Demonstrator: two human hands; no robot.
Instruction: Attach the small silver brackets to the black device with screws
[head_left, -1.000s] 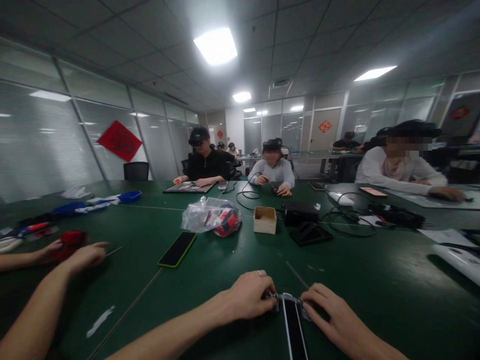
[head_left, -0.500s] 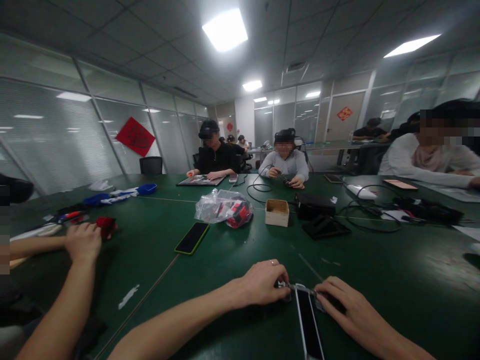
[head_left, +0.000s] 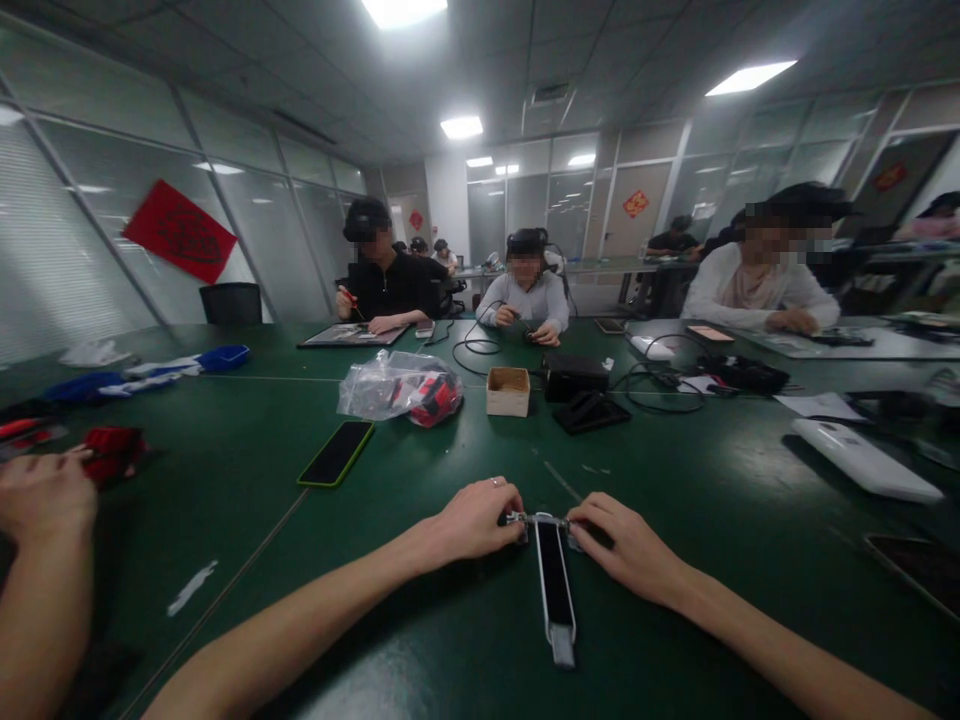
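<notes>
On the green table in front of me lies a long, narrow object with a black face and white edges (head_left: 555, 580), with a grey tab (head_left: 562, 645) at its near end. Small metallic parts stick out on both sides of its far end. My left hand (head_left: 480, 520) is closed in a pinch around the left part; a ring shows on one finger. Opposite it, my right hand (head_left: 630, 550) has its fingers pressed to the right part. The fingers partly cover these parts, and I cannot make out their exact kind.
Beyond my hands are a phone with a green edge (head_left: 336, 453), a plastic bag with red and black contents (head_left: 405, 387), a small open box (head_left: 508, 392) and a black case (head_left: 575, 375). A white device (head_left: 862, 460) lies right. Another person's hand (head_left: 49, 495) is at left.
My view has turned right and down, so the object's near end and grey tab now show. Both hands keep their hold. A person across the table has raised one hand.
</notes>
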